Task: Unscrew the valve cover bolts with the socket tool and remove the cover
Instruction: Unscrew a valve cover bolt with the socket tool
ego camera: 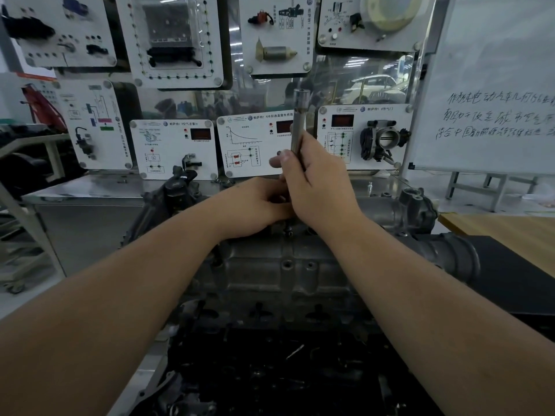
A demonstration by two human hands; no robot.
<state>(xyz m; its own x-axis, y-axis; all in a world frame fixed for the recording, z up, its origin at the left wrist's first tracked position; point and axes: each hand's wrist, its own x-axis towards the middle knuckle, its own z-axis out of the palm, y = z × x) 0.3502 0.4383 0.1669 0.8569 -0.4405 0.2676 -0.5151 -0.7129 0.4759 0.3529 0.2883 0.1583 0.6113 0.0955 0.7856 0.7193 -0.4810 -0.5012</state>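
A grey metal valve cover [288,265] tops the engine in front of me. My right hand [315,181] is wrapped around a long silver socket tool [297,121] that stands nearly upright over the cover's far edge, its socket end pointing up. My left hand [255,205] is curled just left of it, fingers closed around the tool's lower end, which is hidden between the hands. A bolt head [289,229] shows on the cover just below the hands. Two empty bolt holes [287,264] sit nearer to me.
Behind the engine stands a steel bench with white training panels [174,148], one carrying a throttle body [384,139]. A whiteboard [492,85] leans at the right, with a wooden table [510,223] below it. A black hose [450,253] joins the engine's right side.
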